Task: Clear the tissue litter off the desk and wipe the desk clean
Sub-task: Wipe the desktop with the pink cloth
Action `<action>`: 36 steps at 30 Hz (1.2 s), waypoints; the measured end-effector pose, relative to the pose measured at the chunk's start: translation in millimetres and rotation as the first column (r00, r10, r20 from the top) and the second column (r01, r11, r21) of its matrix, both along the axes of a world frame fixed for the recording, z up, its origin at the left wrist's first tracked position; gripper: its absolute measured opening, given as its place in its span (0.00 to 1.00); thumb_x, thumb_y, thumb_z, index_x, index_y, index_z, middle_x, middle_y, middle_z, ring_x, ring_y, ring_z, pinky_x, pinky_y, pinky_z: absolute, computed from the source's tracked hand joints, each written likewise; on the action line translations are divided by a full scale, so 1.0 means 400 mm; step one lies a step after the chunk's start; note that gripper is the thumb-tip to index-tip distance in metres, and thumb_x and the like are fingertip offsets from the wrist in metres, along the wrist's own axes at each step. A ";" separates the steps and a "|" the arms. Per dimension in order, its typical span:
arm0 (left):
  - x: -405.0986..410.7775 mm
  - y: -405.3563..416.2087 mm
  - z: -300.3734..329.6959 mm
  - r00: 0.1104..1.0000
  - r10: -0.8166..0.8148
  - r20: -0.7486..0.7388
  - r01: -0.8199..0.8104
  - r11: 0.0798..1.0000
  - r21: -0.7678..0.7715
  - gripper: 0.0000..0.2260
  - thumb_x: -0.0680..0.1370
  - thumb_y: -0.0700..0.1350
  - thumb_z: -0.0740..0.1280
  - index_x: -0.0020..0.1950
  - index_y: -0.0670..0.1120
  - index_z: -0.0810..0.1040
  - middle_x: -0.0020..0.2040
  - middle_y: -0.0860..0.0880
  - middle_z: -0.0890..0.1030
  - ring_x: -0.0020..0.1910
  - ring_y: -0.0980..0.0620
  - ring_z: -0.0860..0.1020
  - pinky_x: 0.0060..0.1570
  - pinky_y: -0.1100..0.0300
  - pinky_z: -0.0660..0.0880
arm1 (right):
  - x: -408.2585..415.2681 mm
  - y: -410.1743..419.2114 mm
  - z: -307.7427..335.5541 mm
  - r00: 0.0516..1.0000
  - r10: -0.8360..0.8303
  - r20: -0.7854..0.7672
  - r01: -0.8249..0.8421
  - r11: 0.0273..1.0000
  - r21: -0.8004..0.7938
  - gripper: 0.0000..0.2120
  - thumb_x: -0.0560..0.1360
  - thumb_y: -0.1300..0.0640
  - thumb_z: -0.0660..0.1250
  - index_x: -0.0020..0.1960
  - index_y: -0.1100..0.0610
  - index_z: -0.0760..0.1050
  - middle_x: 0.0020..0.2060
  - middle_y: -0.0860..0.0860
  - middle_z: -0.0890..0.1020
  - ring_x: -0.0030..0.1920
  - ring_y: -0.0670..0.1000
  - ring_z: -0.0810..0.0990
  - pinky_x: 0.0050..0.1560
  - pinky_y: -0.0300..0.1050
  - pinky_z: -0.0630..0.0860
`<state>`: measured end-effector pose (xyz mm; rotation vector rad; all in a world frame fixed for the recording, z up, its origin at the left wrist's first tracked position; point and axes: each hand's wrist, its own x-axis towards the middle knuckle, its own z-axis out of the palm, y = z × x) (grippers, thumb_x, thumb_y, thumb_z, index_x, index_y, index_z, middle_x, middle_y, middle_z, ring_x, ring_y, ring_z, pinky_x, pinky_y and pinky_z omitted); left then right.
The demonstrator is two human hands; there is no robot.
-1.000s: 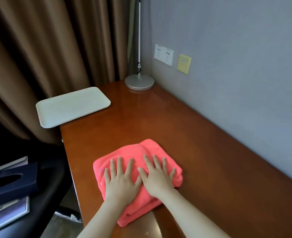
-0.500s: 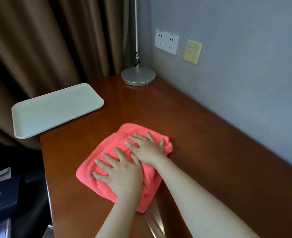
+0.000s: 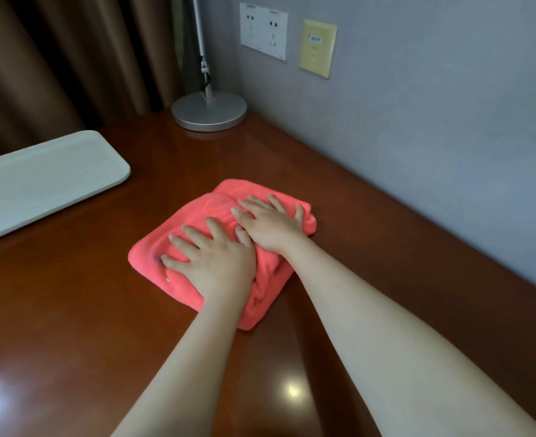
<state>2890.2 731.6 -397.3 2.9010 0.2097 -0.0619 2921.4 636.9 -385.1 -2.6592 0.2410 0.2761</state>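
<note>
Both hands lie flat on a folded pink towel (image 3: 273, 280) in the middle of the brown wooden desk (image 3: 71, 310). Left hand (image 3: 216, 257) presses the nearer left part of the towel with its fingers spread and straight, pointing up and to the left. Right hand (image 3: 269, 223) presses the farther right part in the same way, its thumb side touching the left hand, so the two sit side by side and slightly staggered. Neither hand curls around the cloth. Well to the left, a pale tray (image 3: 39, 184) rests near the desk's edge. At the far corner stands a lamp (image 3: 209, 110) with a round metal base, close to the grey wall (image 3: 418, 121), which carries a white socket plate (image 3: 263, 30) and a yellow switch plate (image 3: 317, 48). Brown curtains (image 3: 71, 58) hang behind the desk.
</note>
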 end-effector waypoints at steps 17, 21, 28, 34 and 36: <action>-0.067 -0.247 0.008 0.944 -0.325 0.060 0.327 0.945 -0.021 0.27 0.80 0.59 0.46 0.76 0.48 0.55 0.77 0.40 0.54 0.76 0.38 0.48 0.69 0.35 0.43 | -0.173 -0.281 -0.009 0.963 -0.271 0.001 0.270 0.958 -0.102 0.28 0.79 0.36 0.43 0.77 0.43 0.46 0.77 0.40 0.47 0.77 0.49 0.41 0.70 0.65 0.36; -0.122 -0.325 0.013 0.910 -0.412 0.057 0.414 0.909 -0.039 0.27 0.80 0.60 0.47 0.76 0.49 0.55 0.77 0.40 0.54 0.76 0.38 0.48 0.70 0.36 0.42 | -0.263 -0.362 -0.016 0.914 -0.405 -0.011 0.401 0.908 -0.123 0.30 0.78 0.35 0.44 0.77 0.43 0.42 0.77 0.42 0.45 0.76 0.50 0.39 0.72 0.61 0.38; -0.228 -0.451 0.014 0.837 -0.541 0.077 0.546 0.835 -0.071 0.27 0.80 0.58 0.48 0.76 0.48 0.56 0.76 0.40 0.55 0.76 0.38 0.48 0.69 0.36 0.42 | -0.397 -0.479 -0.011 0.837 -0.546 -0.043 0.535 0.832 -0.149 0.29 0.79 0.36 0.45 0.77 0.43 0.45 0.77 0.44 0.45 0.76 0.52 0.39 0.72 0.62 0.39; -0.331 -0.496 0.013 0.793 -0.604 0.077 0.609 0.788 -0.085 0.27 0.80 0.58 0.48 0.76 0.48 0.55 0.76 0.40 0.55 0.76 0.39 0.47 0.70 0.37 0.41 | -0.518 -0.517 -0.012 0.788 -0.614 -0.045 0.600 0.783 -0.166 0.29 0.78 0.36 0.45 0.77 0.43 0.46 0.77 0.44 0.46 0.77 0.52 0.41 0.72 0.61 0.39; -0.370 -0.502 0.013 0.780 -0.622 0.069 0.626 0.774 -0.091 0.27 0.80 0.58 0.48 0.77 0.48 0.54 0.77 0.40 0.54 0.76 0.39 0.47 0.70 0.37 0.41 | -0.561 -0.524 -0.012 0.775 -0.631 -0.043 0.618 0.770 -0.161 0.29 0.78 0.36 0.45 0.77 0.43 0.46 0.77 0.44 0.46 0.77 0.52 0.40 0.73 0.61 0.39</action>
